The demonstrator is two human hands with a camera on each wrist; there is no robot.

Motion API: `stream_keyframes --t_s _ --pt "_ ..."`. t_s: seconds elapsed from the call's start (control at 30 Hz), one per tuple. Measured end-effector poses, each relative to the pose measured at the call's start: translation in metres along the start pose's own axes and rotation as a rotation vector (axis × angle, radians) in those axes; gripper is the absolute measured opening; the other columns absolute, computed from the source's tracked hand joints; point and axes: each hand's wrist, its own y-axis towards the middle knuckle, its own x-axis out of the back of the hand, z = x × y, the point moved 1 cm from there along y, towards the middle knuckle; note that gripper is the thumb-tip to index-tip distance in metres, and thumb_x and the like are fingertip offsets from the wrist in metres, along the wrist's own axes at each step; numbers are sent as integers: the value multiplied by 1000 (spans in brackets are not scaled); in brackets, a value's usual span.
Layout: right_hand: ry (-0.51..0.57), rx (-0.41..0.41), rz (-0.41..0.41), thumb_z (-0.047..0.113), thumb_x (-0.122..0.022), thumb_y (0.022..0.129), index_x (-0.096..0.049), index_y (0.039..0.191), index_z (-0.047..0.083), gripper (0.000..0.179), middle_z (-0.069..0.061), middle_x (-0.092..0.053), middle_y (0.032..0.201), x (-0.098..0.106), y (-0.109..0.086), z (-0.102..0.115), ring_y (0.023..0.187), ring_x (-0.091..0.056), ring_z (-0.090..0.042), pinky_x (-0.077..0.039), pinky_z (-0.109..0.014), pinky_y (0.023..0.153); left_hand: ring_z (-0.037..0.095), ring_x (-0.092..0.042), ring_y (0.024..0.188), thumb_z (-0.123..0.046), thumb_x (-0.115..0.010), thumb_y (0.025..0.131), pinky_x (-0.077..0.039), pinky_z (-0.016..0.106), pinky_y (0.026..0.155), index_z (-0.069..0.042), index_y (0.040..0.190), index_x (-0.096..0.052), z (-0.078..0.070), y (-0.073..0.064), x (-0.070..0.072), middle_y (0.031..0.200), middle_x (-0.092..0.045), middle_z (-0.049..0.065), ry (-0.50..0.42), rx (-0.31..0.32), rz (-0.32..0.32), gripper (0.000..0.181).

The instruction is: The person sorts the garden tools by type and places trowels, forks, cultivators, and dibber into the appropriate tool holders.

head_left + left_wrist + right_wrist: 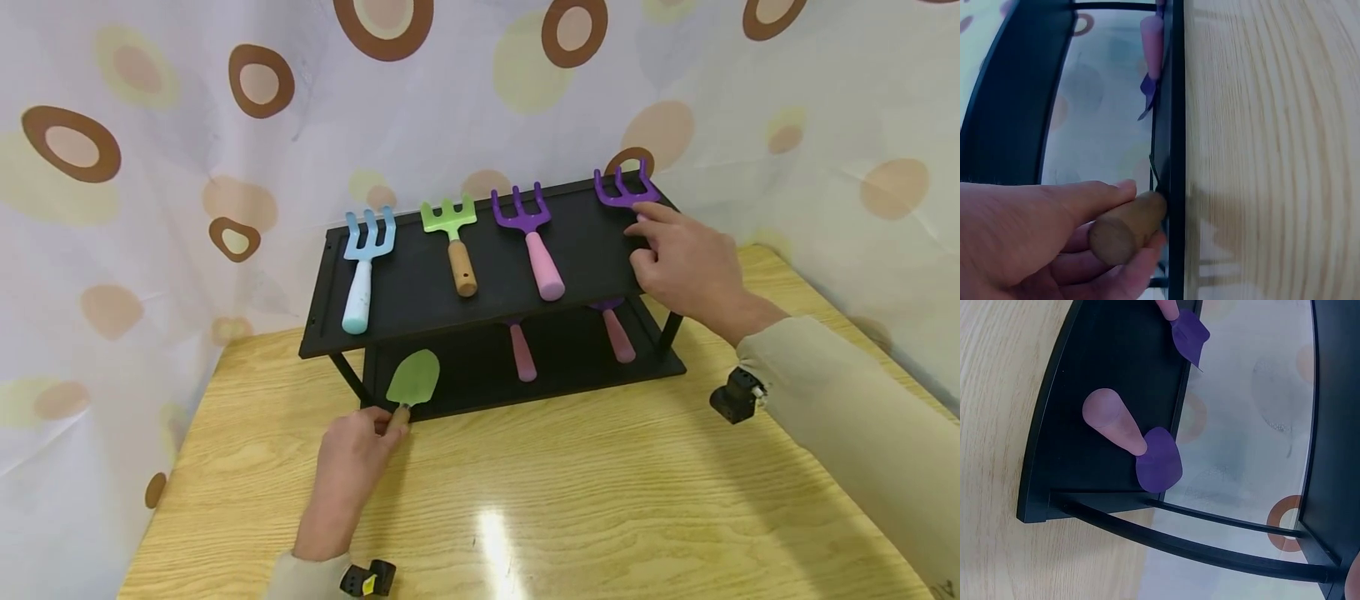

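Note:
My left hand (352,458) pinches the wooden handle (1116,234) of a green garden trowel (415,377) between thumb and fingers. The trowel's blade points away, over the front left of the lower shelf. My right hand (690,258) is at the right end of the upper shelf, fingers curled round the handle of a purple hand fork (626,196). Most of that handle is hidden under the hand; its tines point to the back. In the right wrist view just a fingertip (1352,581) shows at the edge.
The black two-tier rack (480,308) stands on a wooden table (525,483). Its upper shelf holds a blue fork (360,283), a green fork (457,250) and another purple fork (532,242). Two pink-handled purple trowels (1160,461) lie below. A patterned curtain (450,100) hangs behind.

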Motion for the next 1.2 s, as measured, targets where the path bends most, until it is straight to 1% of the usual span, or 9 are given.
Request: stream_keyframes --t_s 0.23,0.43,0.6,0.7,0.8,0.87,0.93,1.0,1.2 --pt "-1 2 -12 20 -38 94 -66 129 7 46 -10 -46 154 0 0 0 134 -51 -39 -55 -46 61 21 -69 78 -27 -70 91 -56 32 64 -1 101 -70 -9 7 -11 90 -75 10 -96 58 -41 28" --pt "7 5 -19 20 -38 94 -66 129 7 46 -11 -46 154 -1 0 0 134 -51 -39 -56 -50 66 27 -66 88 -27 -66 93 -58 37 72 0 108 -67 -9 9 -19 100 -70 15 -139 47 -110 31" --pt "3 0 -19 19 -38 94 -66 128 7 46 -11 -46 154 0 -1 0 133 -51 -40 -56 -51 68 27 -67 88 -33 -64 94 -58 41 73 -2 112 -65 -7 5 -17 103 -68 14 -109 23 -140 35" --pt "-3 0 -20 19 -38 94 -66 129 7 46 -10 -46 154 0 -1 1 132 -52 -40 -55 -49 66 21 -66 78 -30 -64 95 -56 36 64 -6 104 -67 -6 -1 -11 97 -67 10 -57 -53 -195 26" --pt "-7 4 -23 19 -38 93 -66 128 7 46 -10 -47 153 1 0 1 132 -52 -39 -55 -48 64 12 -58 64 -21 -67 93 -47 25 52 -11 85 -67 -5 -9 -4 78 -64 3 -6 -185 -264 13" --pt "-8 2 -24 19 -38 93 -66 128 7 46 -10 -47 153 1 -1 1 132 -52 -39 -55 -49 66 8 -48 55 -18 -67 92 -38 20 47 -14 70 -61 -5 -12 0 64 -56 -2 34 -276 -286 23" --pt "-8 -1 -23 19 -38 93 -66 128 6 46 -11 -46 153 2 -1 1 133 -51 -39 -56 -50 69 5 -39 50 -17 -67 92 -32 18 44 -17 60 -54 -5 -14 2 55 -47 -7 69 -339 -276 34" --pt "-8 -3 -20 19 -38 94 -66 129 6 47 -11 -46 154 2 -1 1 134 -51 -39 -56 -51 71 4 -34 47 -16 -65 93 -28 18 42 -19 56 -49 -5 -17 2 52 -40 -9 103 -368 -241 40" --pt "-1 -2 -13 20 -37 94 -65 129 6 47 -11 -45 154 1 -1 1 135 -50 -39 -56 -52 74 3 -36 49 -23 -65 93 -31 18 44 -21 61 -55 -4 -21 -2 55 -42 -11 164 -344 -127 34"
